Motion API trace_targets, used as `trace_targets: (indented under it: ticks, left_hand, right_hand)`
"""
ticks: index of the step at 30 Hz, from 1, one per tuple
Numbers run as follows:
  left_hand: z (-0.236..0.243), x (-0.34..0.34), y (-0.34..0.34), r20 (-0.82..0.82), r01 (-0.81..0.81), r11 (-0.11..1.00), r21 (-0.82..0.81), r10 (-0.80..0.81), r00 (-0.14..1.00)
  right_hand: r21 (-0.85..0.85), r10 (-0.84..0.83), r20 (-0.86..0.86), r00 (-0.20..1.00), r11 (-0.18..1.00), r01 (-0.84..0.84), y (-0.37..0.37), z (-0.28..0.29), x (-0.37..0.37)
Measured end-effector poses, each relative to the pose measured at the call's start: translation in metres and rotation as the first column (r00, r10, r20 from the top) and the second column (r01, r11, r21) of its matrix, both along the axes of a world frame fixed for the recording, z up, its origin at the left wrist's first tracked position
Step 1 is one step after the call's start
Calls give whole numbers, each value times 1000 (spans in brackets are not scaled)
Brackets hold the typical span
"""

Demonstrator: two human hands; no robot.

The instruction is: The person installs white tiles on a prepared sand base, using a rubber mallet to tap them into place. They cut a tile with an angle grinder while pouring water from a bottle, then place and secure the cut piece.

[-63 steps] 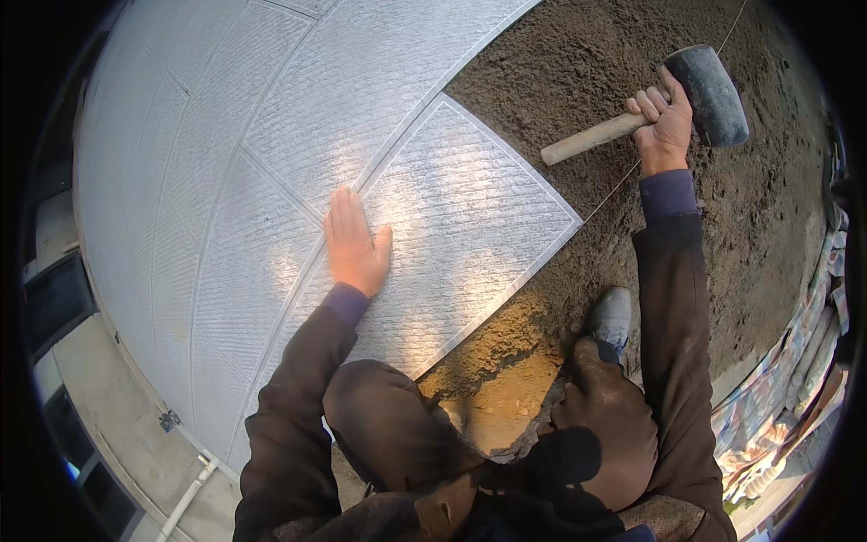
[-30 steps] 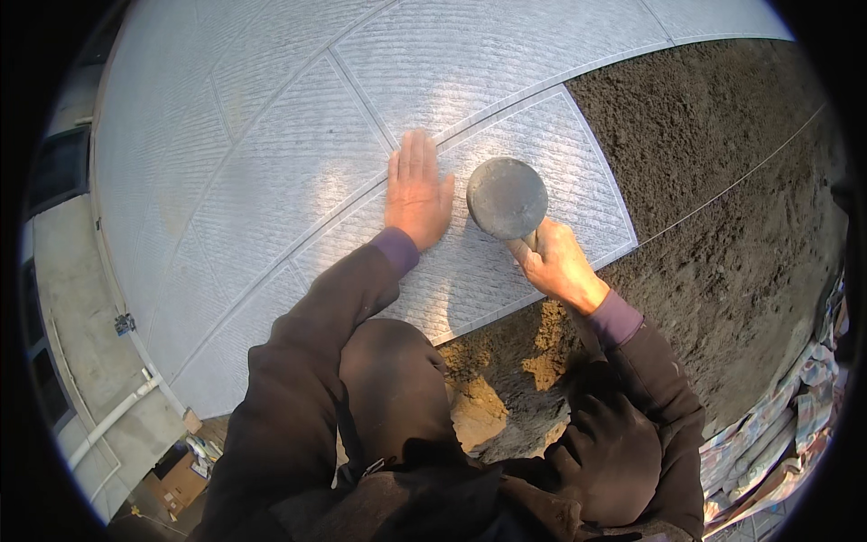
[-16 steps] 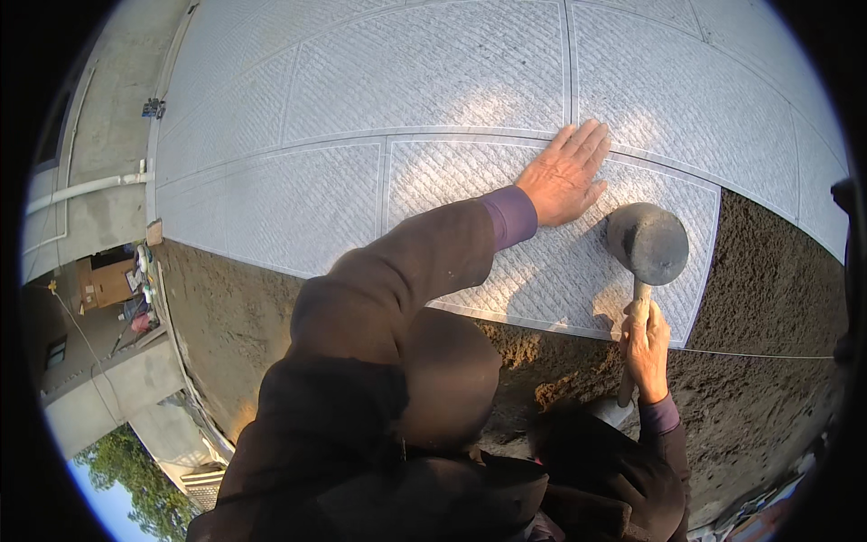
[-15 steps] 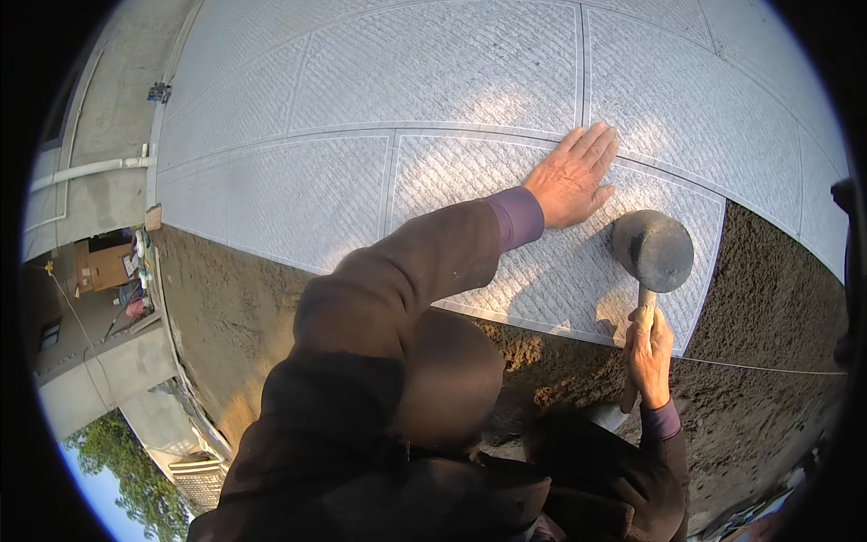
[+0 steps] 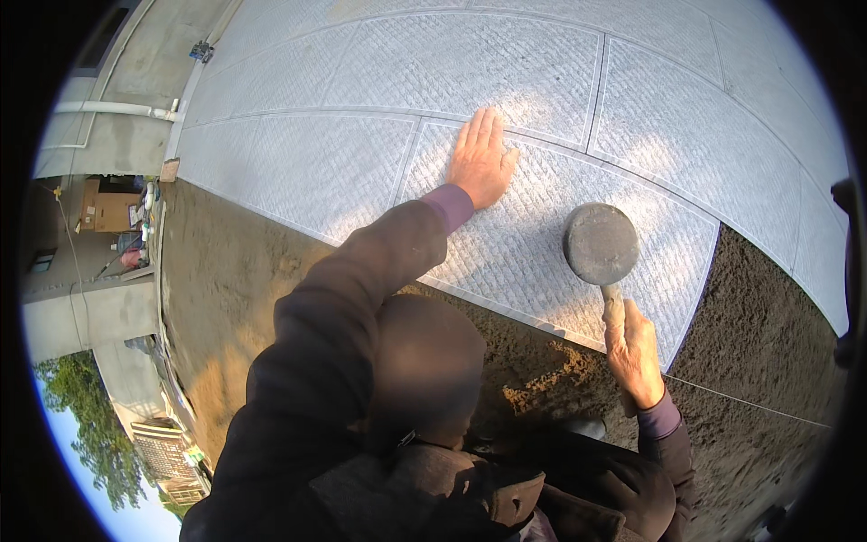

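Note:
A grey textured paving slab (image 5: 533, 244) with a pale smooth border lies at the front edge of a laid surface. My left hand (image 5: 483, 161) rests flat on its far left part, fingers stretched out and close to the joint behind it. My right hand (image 5: 636, 348) is wrapped round the wooden handle of a rubber mallet (image 5: 601, 242). The mallet's dark round head is over the slab's right half; whether it touches the slab I cannot tell.
Several matching slabs (image 5: 470, 68) adjoin the far and left sides. Loose dark mortar (image 5: 768, 316) lies to the right and nearer me. A thin string line (image 5: 750, 402) runs rightward from the slab's near corner. At the left, a cardboard box (image 5: 107, 210) stands by a concrete wall.
My left hand has slid leftward across the slab, from near its far middle to its far left part. The mallet has shifted left, with its round face turned more toward view.

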State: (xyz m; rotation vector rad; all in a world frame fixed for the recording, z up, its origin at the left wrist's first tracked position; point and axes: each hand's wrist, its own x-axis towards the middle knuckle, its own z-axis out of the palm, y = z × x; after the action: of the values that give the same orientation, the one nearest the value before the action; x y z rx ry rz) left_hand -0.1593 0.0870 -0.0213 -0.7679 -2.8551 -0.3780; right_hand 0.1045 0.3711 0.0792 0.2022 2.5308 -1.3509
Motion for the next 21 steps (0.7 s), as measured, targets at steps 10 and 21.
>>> trace_targets:
  ticks: [10, 21]
  left_hand:
    - [-1, 0, -1, -28, 9, 999, 35, -9, 1000]
    - [3, -7, -3, 15, 33, 999, -43, -32, 999]
  right_hand:
    - [-12, -40, -232, 972, 999, 38, -16, -15, -64]
    - [-1, -42, -74, 996, 999, 42, -16, -40, -75]
